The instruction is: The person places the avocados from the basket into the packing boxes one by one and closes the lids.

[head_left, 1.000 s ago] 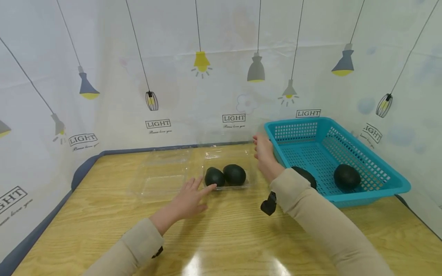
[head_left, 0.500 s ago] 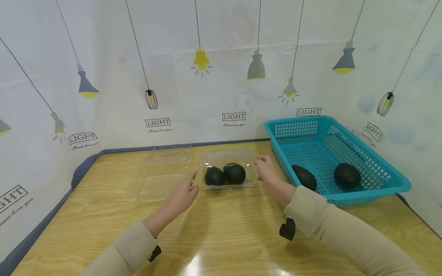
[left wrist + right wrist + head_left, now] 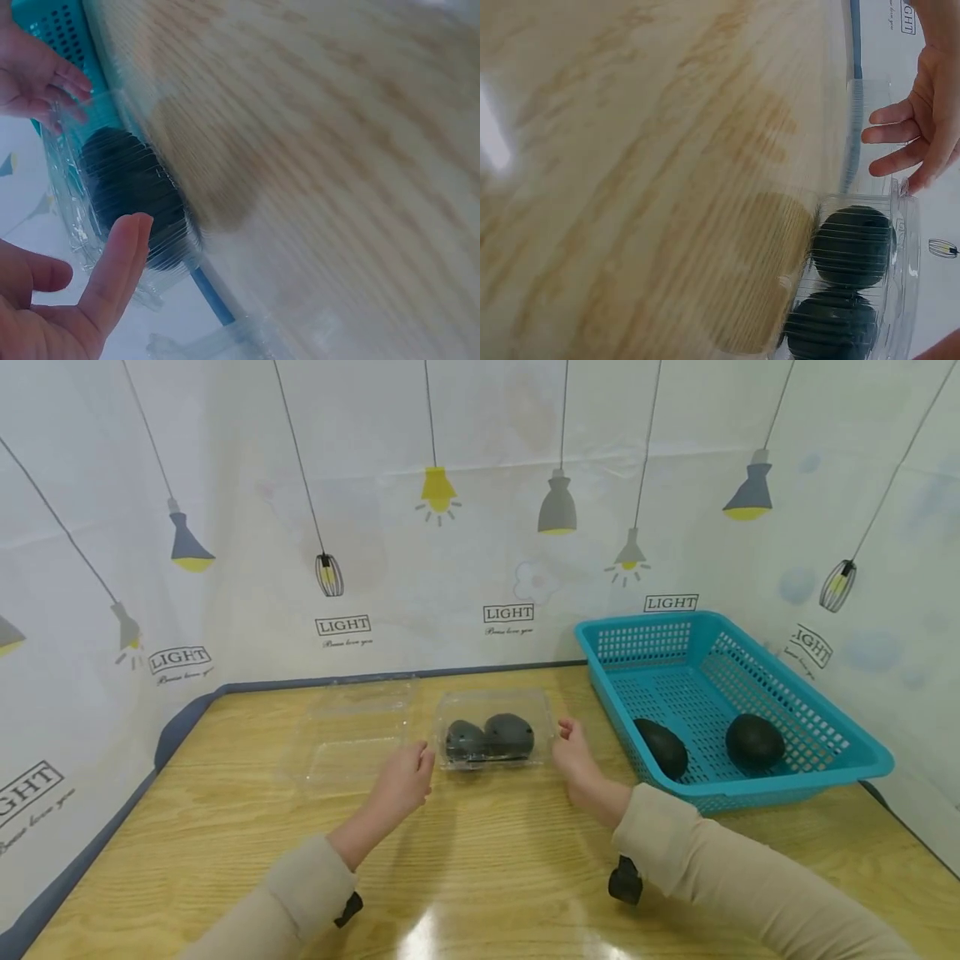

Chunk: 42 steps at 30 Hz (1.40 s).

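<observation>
A clear plastic clamshell box (image 3: 491, 700) lies on the table with its lid down over two dark avocados (image 3: 510, 735). At the left end of this box is my left hand (image 3: 401, 777); in the right wrist view a fingertip touches the box's corner and the other fingers are spread. My right hand (image 3: 581, 766) is at the opposite end, its fingers (image 3: 73, 75) fairly straight against the plastic in the left wrist view. Ribbed plastic covers both avocados (image 3: 853, 247) in the right wrist view.
To the left lies a second clear clamshell box (image 3: 352, 760) with its lid folded back. A blue basket (image 3: 618, 693) at the right holds two more avocados (image 3: 754, 742). Behind the wooden table (image 3: 480, 868) hangs a lamp-printed cloth (image 3: 405, 635).
The box's lid, raised one second ago, has come down over the avocados. My right hand has drawn back toward me along the box's end; my left hand has moved off the front edge to the left end.
</observation>
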### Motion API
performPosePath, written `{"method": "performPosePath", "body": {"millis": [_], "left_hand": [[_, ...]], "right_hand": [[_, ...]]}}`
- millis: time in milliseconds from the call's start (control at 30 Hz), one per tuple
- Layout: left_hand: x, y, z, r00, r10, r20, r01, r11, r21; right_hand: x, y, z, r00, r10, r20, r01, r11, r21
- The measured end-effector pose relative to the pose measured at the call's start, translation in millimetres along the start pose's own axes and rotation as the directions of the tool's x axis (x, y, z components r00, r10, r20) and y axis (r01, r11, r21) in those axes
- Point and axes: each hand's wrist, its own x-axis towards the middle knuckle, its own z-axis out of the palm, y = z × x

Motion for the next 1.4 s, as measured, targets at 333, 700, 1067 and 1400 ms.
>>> {"method": "performPosePath", "body": {"millis": [333,700,1067,1400], "left_hand": [[14.7,-4.1,8.8,0.991,-0.108,0.077,0.12,0.975,-0.185],[21.6,-5.1,12.0,0.96,-0.202,0.193,0.273,0.826,-0.493],[22.1,-5.8,16.2,0.959,-0.239,0.149,0.281,0.757,-0.59],[18.9,-10.1,13.0,0.962,-0.214,0.168,0.272,0.802,-0.532]], "right_hand": [[1.9,10.8,0.2,0.998,0.063,0.016,-0.063,0.998,-0.011],[-0.6,13.8,-4.3,0.991,0.075,0.109,-0.077,0.997,0.014],[0.5,14.2,-2.8,0.99,0.095,0.105,-0.098,0.995,0.024],[2.2,20.9,-2.0,0.994,0.079,0.08,-0.079,0.997,0.0]]}}
